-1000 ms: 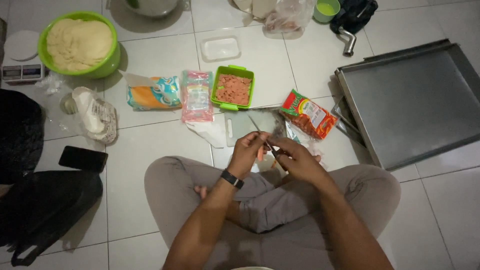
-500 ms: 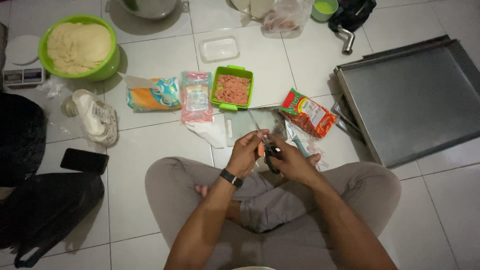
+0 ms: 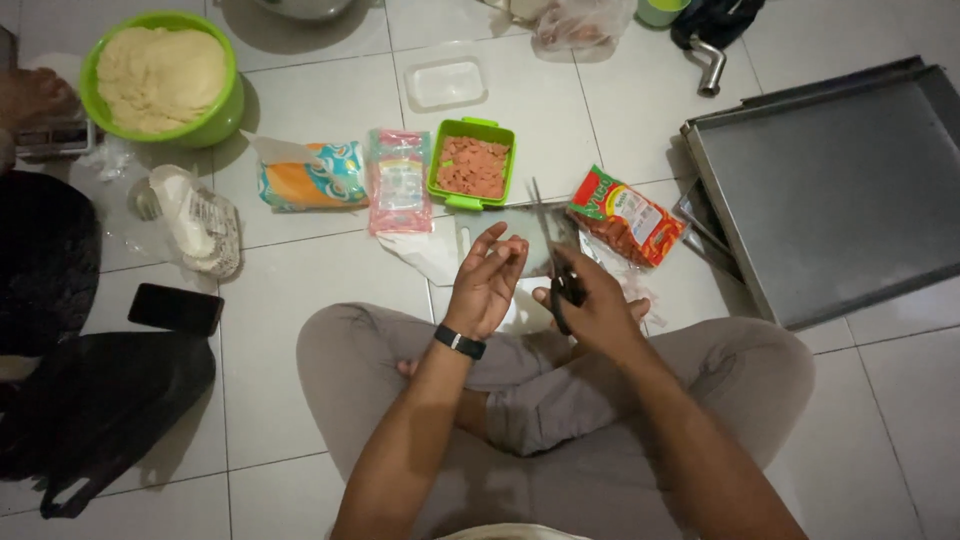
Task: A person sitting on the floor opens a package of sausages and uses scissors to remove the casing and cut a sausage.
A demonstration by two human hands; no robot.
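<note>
Since a moment ago, we are pulling our left hand (image 3: 487,280) off the scissors (image 3: 556,262), fingers loosely spread; our right hand (image 3: 597,310) is gripping them, handles mostly hidden.

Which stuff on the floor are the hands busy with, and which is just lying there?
In use:
- scissors in the right hand
- left hand, open beside them
- cutting board under the hands

Lying about:
- green bowl of dough
- phone
- metal tray
- tissue pack
</note>
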